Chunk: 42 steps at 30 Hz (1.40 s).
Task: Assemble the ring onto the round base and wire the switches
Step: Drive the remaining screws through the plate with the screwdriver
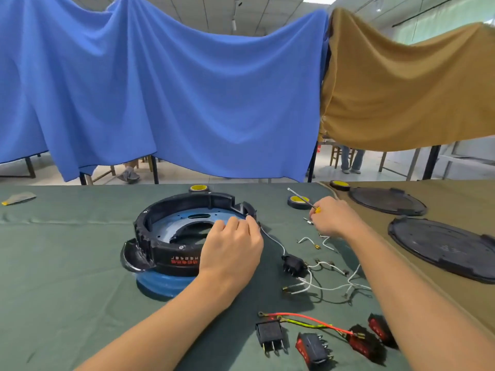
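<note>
A black ring [171, 210] sits on the blue round base [158, 286] at the middle of the green table. My left hand [231, 246] rests on the ring's right rim, its fingertips pinching a white wire [273, 240] that runs to a black switch [293, 264]. To the right, my right hand [333, 216] grips a screwdriver [301, 197] with a yellow handle, its metal shaft pointing up and left. Near the front edge lie a black switch [269, 334] and red rocker switches [312, 349], with red and green-yellow wires [308, 320].
Loose white wires [330, 283] with terminals spread right of the base. Rolls of tape [298, 202] sit at the back. Two black round covers [442, 246] lie on a tan cloth at right. Blue and tan sheets hang behind the table.
</note>
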Available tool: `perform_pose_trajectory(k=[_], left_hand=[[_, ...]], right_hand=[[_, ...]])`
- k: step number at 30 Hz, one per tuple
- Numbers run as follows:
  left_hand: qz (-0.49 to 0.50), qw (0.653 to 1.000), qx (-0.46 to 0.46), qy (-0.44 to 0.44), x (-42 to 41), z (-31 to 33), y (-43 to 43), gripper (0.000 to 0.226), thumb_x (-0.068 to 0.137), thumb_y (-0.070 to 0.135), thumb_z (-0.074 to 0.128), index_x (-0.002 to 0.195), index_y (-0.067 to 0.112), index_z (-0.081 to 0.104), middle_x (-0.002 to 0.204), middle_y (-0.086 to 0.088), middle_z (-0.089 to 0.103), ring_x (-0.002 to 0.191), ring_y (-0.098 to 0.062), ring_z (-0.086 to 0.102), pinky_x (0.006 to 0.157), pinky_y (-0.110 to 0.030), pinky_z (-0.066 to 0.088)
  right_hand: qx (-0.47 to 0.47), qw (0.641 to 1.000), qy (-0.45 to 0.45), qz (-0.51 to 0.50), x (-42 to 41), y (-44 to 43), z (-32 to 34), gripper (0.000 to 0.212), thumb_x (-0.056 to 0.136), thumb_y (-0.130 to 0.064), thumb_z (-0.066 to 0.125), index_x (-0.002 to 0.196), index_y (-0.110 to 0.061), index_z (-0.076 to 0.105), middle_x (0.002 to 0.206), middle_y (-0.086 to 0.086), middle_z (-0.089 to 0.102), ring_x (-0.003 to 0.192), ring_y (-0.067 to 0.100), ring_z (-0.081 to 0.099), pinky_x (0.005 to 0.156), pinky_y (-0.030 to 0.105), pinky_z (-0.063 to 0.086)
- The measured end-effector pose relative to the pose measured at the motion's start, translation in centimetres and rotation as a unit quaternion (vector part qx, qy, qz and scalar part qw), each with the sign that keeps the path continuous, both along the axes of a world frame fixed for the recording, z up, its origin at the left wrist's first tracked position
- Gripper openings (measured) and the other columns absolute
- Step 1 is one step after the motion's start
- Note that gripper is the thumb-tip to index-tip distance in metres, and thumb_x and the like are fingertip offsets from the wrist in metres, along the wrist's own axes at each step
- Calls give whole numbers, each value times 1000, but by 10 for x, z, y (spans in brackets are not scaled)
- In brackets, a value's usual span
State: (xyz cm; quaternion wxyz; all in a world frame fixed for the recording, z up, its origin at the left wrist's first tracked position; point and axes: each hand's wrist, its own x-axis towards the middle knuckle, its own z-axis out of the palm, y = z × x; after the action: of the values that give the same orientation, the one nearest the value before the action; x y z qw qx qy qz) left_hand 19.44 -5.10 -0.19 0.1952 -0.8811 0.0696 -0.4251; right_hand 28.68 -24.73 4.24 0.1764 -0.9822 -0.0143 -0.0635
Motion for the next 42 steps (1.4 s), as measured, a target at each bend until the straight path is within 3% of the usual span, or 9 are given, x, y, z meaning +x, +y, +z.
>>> perform_pose_trajectory(k=[5, 12, 18, 27, 37, 42], left_hand=[[-28, 999, -1, -41, 2, -2, 10, 14, 71, 18, 79, 69, 16, 66, 50, 1, 54, 49, -22, 52, 51, -28, 35], [-9, 999, 3, -32, 2, -2, 7, 23, 71, 19, 72, 58, 20, 53, 48, 2, 51, 49, -21, 51, 52, -29, 32], [-5, 1000, -7, -27, 1, -2, 5, 22, 69, 18, 71, 57, 19, 53, 48, 2, 51, 49, -21, 50, 53, -29, 28], [-5, 999, -18, -33, -2, -1, 5, 21, 72, 18, 68, 57, 19, 53, 47, 3, 50, 47, -20, 48, 54, -29, 25], [-7, 999, -27, -29, -2, 0, 5, 20, 74, 18, 66, 58, 19, 54, 48, 3, 50, 48, -21, 49, 53, -30, 28], [-11, 999, -26, -31, -2, 0, 6, 17, 74, 19, 66, 60, 19, 57, 49, 3, 50, 49, -21, 50, 52, -30, 31]], right_hand=[[-131, 990, -23, 39, 13, -9, -16, 44, 96, -16, 40, 135, -32, 50, 137, 10, 46, 118, 35, 52, 91, 45, 49], [-184, 982, 15, 45, 24, -20, -35, 47, 100, -28, 38, 143, -44, 36, 143, 10, 37, 126, 36, 44, 101, 49, 43], [-189, 981, -14, 46, 30, -16, -38, 39, 99, -43, 42, 137, -38, 50, 142, 10, 46, 123, 36, 47, 98, 45, 45], [-167, 985, -32, 34, 32, -17, -44, 38, 98, -43, 42, 135, -39, 52, 139, 10, 48, 121, 36, 47, 98, 44, 44], [17, 998, -63, -23, 33, -18, -43, 8, 89, -26, 68, 94, -23, 74, 101, 7, 69, 94, 26, 58, 82, 37, 52], [4, 998, -59, -30, 30, -18, -42, 13, 88, -28, 69, 86, -15, 74, 93, 9, 68, 92, 28, 59, 82, 41, 53]])
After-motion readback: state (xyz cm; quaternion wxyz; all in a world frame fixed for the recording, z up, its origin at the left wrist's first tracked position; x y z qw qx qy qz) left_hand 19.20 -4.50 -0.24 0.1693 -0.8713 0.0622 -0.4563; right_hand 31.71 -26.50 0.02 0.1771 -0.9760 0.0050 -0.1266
